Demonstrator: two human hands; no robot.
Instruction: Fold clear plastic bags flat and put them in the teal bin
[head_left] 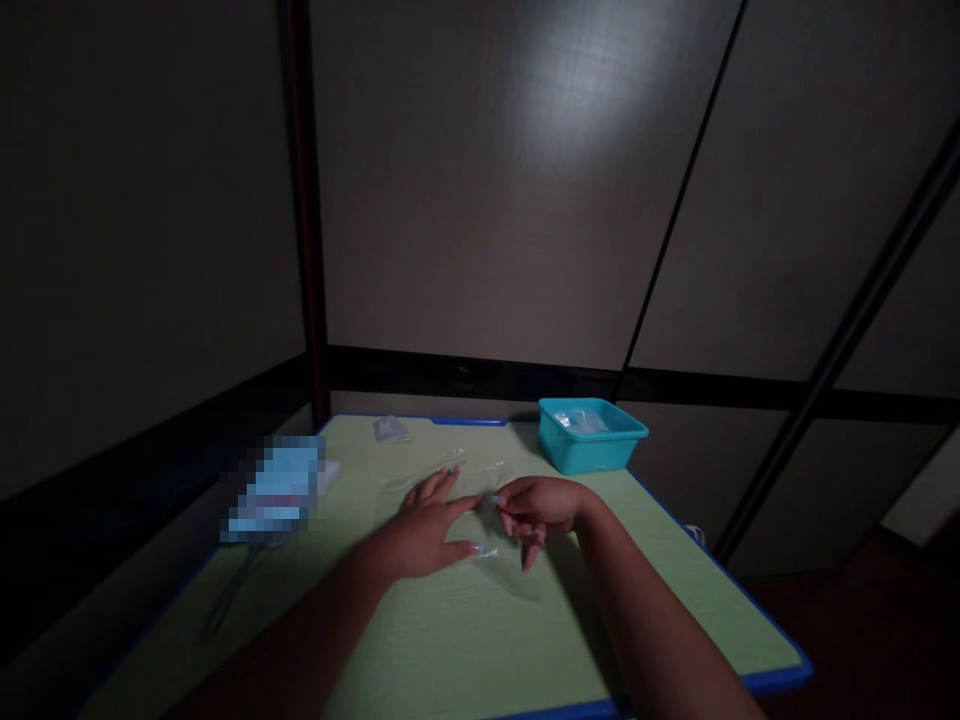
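My left hand (427,525) lies flat on the green table (465,640) with its fingers stretched out, pressing on a clear plastic bag (504,572). My right hand (536,505) is just to its right, fingers curled in a pinch on the top edge of that bag, near the left fingertips. The bag is thin and transparent and hard to make out in the dim light. More clear plastic pieces (450,468) lie on the table just beyond my hands.
A teal plastic bin (591,434) with clear plastic inside stands at the far right of the table. A small clear packet (391,429) lies at the far edge. A blurred-out blue item (277,488) sits on the left. Grey partition walls enclose the table.
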